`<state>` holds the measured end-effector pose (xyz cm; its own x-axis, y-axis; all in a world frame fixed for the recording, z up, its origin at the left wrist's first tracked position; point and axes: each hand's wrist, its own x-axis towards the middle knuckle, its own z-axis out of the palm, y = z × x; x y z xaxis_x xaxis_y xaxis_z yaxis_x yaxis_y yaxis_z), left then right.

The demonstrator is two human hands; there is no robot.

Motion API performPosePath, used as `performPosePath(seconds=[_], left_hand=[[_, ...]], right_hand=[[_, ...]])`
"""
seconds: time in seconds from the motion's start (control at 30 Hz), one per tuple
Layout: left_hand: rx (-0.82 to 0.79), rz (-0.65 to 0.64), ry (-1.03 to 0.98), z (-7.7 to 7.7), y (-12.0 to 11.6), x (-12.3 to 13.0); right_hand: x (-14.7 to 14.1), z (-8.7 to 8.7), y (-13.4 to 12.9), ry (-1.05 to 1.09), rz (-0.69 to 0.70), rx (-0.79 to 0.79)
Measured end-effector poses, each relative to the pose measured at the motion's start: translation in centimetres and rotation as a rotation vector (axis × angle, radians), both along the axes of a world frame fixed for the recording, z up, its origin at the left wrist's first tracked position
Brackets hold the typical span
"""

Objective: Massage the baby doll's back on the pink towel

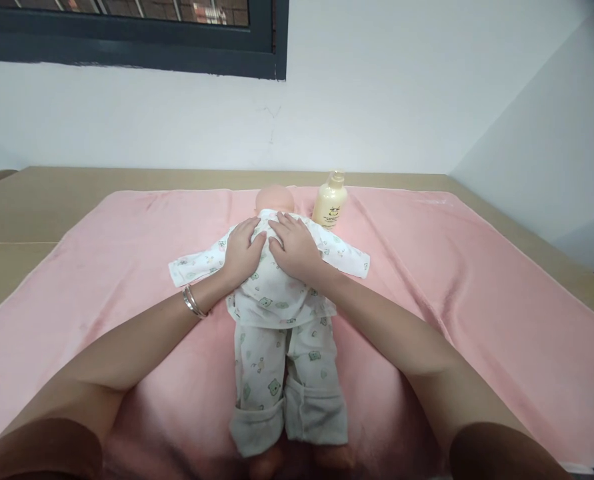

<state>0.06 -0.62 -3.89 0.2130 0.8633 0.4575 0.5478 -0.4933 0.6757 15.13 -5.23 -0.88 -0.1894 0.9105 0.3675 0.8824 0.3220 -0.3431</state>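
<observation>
A baby doll point(281, 293) in white pyjamas with small green prints lies on a pink blanket point(151, 233), its bare head at the far end and its legs toward me. Both sleeves stretch out sideways. My left hand point(243, 250) rests flat on the left side of the doll's upper back, thumb apart from the fingers. On the right side, my right hand point(295, 247) lies spread in the same way. Neither hand grasps anything. Silver bangles point(193, 301) circle my left wrist.
A cream lotion bottle point(331, 203) stands on the blanket just beyond the doll's right-hand sleeve. Past the blanket, the tan table point(21, 207) meets a white wall with a dark window frame point(177, 50) at upper left.
</observation>
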Motion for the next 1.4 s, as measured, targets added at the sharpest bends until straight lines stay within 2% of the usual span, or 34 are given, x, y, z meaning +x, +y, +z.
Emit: performPosePath(seconds=[0.23,0.4,0.57,0.7,0.77,0.83,0.93,1.03,1.13,1.27,1.4], left_hand=[[-0.035,0.011,-0.017,0.5,-0.2,0.0],[-0.069,0.011,0.041,1.4,-0.2,-0.2],[-0.138,0.045,0.082,2.9,0.1,0.1],[-0.198,0.067,-0.021,4.8,1.3,1.5],[-0.220,-0.006,-0.138,5.7,2.0,2.6],[-0.280,-0.135,-0.262,6.3,2.4,3.8],[-0.330,-0.293,-0.362,7.0,2.7,5.6],[-0.383,-0.283,-0.473,7.6,3.4,7.0],[-0.506,-0.273,-0.582,8.2,4.7,8.2],[-0.641,-0.409,-0.526,9.0,6.5,9.7],[-0.624,-0.522,-0.406,9.7,7.4,11.1]], right_hand=[[-0.1,0.4,0.1,-0.004,-0.001,-0.030],[-0.2,0.8,0.0,-0.029,0.008,-0.033],[-0.2,0.9,0.0,-0.037,0.013,-0.011],[-0.3,1.6,-0.1,0.007,0.018,0.005],[-0.4,2.1,-0.1,0.049,0.000,0.004],[0.0,2.6,0.2,0.073,-0.027,0.021],[1.4,3.1,0.8,0.054,-0.100,0.150],[3.4,3.1,1.5,0.052,-0.203,0.324],[5.2,2.6,2.2,0.125,-0.291,0.356],[6.7,1.9,3.5,0.192,-0.368,0.344],[7.6,1.2,4.9,0.087,-0.316,0.341]])
